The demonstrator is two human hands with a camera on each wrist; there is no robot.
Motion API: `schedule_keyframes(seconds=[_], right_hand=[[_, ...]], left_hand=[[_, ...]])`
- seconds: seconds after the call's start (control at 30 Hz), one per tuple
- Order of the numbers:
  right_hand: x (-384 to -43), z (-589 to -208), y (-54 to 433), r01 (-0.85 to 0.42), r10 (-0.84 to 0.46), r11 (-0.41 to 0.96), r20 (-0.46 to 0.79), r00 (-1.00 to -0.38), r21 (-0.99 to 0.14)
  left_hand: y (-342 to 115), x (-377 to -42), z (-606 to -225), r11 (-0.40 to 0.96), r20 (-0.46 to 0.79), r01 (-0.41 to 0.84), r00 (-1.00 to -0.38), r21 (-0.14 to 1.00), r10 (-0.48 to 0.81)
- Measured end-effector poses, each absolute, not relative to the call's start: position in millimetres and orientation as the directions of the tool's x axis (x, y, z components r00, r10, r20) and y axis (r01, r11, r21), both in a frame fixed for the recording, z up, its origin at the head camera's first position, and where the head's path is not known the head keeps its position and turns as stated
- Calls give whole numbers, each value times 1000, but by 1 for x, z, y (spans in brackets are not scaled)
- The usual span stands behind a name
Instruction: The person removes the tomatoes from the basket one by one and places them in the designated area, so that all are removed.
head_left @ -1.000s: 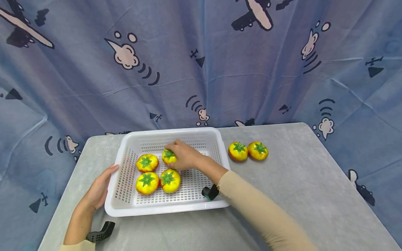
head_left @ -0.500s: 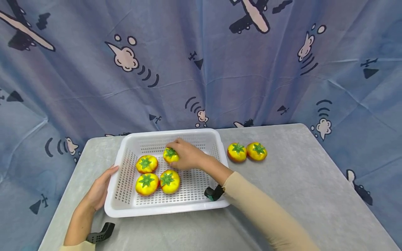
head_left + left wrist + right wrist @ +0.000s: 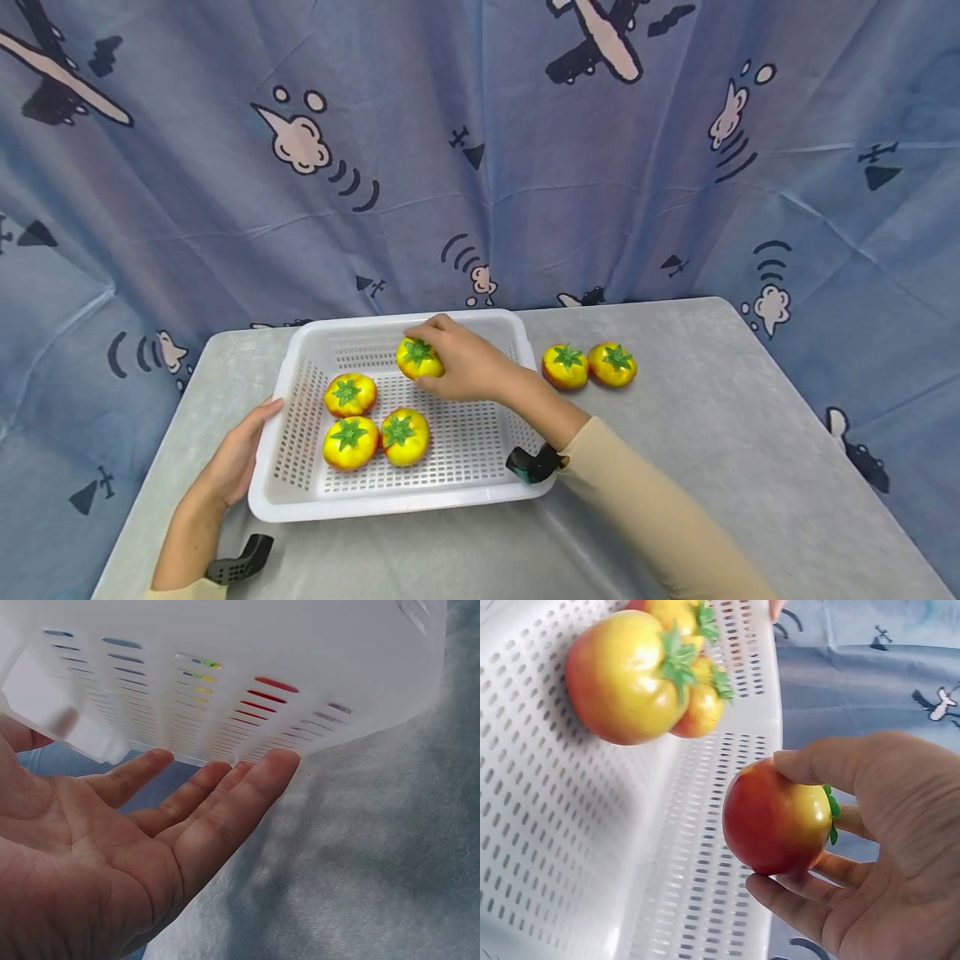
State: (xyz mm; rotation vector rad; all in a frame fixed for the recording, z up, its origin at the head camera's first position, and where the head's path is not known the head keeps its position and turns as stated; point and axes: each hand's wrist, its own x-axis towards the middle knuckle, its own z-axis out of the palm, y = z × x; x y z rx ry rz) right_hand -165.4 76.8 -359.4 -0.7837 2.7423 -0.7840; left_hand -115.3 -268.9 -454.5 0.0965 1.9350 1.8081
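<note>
A yellow-red tomato (image 3: 418, 358) with a green star-shaped top is pinched between the thumb and fingers of my right hand (image 3: 468, 362), above the far side of a white perforated plastic basket (image 3: 360, 505). In the right wrist view the held tomato (image 3: 776, 817) shows its red underside, apart from the others. Several tomatoes (image 3: 350, 394) sit grouped in the basket's left half. At the basket's left side, my left hand (image 3: 238, 450) holds the rim with its thumb; in the left wrist view its fingertips (image 3: 277, 769) touch the outer wall.
Two more tomatoes (image 3: 566, 367) lie side by side on the grey table (image 3: 712, 433), right of the basket. A blue patterned curtain (image 3: 405, 167) hangs behind the table. Each wrist wears a black camera mount (image 3: 243, 560).
My right hand has raised the tomato from the basket's floor and shifted it slightly right and away. My left hand stays at the basket's left side.
</note>
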Motion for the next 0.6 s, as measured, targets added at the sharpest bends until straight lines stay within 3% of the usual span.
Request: schedule_keyframes(seconds=[0.6], right_hand=[[-139,-343,133,-462,-469,686,143,-872,-562]], left_hand=[[-269,-115,-456,114,-294,-271,-883,956,367]])
